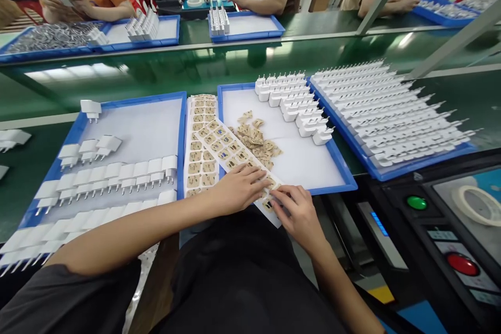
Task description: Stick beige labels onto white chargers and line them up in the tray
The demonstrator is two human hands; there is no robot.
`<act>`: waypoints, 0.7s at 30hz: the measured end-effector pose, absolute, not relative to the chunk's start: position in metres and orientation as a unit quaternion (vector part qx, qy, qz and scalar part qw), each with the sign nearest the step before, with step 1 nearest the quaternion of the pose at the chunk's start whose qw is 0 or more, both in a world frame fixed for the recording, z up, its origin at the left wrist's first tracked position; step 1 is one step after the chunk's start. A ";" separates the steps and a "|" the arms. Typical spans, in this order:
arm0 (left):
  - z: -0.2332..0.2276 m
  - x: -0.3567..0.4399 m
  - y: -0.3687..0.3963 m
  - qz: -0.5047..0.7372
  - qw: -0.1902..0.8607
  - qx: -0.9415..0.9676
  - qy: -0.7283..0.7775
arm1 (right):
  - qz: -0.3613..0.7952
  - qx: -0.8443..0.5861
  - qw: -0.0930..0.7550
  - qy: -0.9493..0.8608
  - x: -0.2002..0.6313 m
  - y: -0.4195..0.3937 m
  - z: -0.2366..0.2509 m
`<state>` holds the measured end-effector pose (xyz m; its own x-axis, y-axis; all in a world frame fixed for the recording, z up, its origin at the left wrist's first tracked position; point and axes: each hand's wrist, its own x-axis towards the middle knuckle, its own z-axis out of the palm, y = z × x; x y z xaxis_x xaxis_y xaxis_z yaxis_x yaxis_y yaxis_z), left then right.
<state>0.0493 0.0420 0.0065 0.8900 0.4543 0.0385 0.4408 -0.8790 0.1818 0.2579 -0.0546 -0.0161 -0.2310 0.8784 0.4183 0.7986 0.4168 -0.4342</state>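
At the near edge of the green conveyor bench, the left hand point(238, 186) lies flat, fingers together, pressing down a long white backing strip of tan printed labels point(227, 147). That strip lies slanted across the front rim of a shallow blue plastic tray point(336, 164). The right hand point(299, 215) pinches a label at the strip's near end between thumb and fingertips. Loose tan peeled labels point(256, 141) lie heaped in the tray, behind rows of white plug adapters point(293, 102).

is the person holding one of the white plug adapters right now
No, both the left hand and the right hand rest on a long white sheet of tan labels, apart from the white plug adapters.
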 end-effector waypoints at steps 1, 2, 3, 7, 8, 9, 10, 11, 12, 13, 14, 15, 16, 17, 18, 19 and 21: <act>0.006 0.048 0.042 0.038 0.085 0.967 0.235 | 0.069 -0.537 0.311 -0.781 0.257 -0.054 -0.016; 0.005 0.047 0.041 0.035 0.086 0.967 0.239 | 0.076 -0.536 0.311 -0.781 0.255 -0.053 -0.015; 0.004 0.047 0.040 0.031 0.087 0.966 0.241 | 0.083 -0.535 0.314 -0.780 0.255 -0.052 -0.014; -0.001 0.046 0.037 0.014 0.093 0.964 0.249 | 0.131 -0.520 0.353 -0.767 0.257 -0.050 -0.013; -0.002 0.045 0.036 0.012 0.092 0.963 0.252 | 0.166 -0.504 0.377 -0.759 0.260 -0.050 -0.014; -0.002 0.044 0.036 0.012 0.091 0.963 0.255 | 0.209 -0.484 0.412 -0.744 0.264 -0.051 -0.015; -0.002 0.043 0.036 0.011 0.090 0.962 0.256 | 0.250 -0.465 0.454 -0.717 0.269 -0.051 -0.016; -0.001 0.043 0.038 0.010 0.088 0.963 0.255 | 0.281 -0.454 0.498 -0.684 0.275 -0.051 -0.018; 0.001 0.043 0.040 0.007 0.085 0.964 0.251 | 0.295 -0.453 0.534 -0.650 0.281 -0.050 -0.019; 0.005 0.044 0.043 0.002 0.081 0.966 0.246 | 0.296 -0.463 0.560 -0.620 0.287 -0.050 -0.020; 0.009 0.047 0.048 -0.002 0.079 0.967 0.241 | 0.289 -0.476 0.574 -0.601 0.292 -0.049 -0.021; 0.014 0.053 0.055 -0.002 0.076 0.968 0.239 | 0.283 -0.488 0.575 -0.593 0.297 -0.048 -0.022; 0.020 0.061 0.063 0.003 0.073 0.967 0.242 | 0.284 -0.493 0.569 -0.594 0.300 -0.047 -0.023; 0.025 0.073 0.073 0.017 0.067 0.965 0.253 | 0.290 -0.492 0.562 -0.598 0.303 -0.047 -0.023; 0.029 0.087 0.084 0.040 0.056 0.960 0.271 | 0.297 -0.490 0.559 -0.600 0.305 -0.047 -0.023; 0.033 0.104 0.095 0.068 0.042 0.952 0.295 | 0.301 -0.487 0.558 -0.601 0.305 -0.046 -0.023; 0.034 0.143 0.117 0.129 0.018 0.927 0.353 | 0.301 -0.488 0.559 -0.599 0.306 -0.047 -0.023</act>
<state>0.1434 0.1172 0.0342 0.7175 0.6589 0.2259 0.6497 -0.7500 0.1242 0.3061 -0.0470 -0.0226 0.1005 0.9209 0.3766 0.2490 0.3432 -0.9057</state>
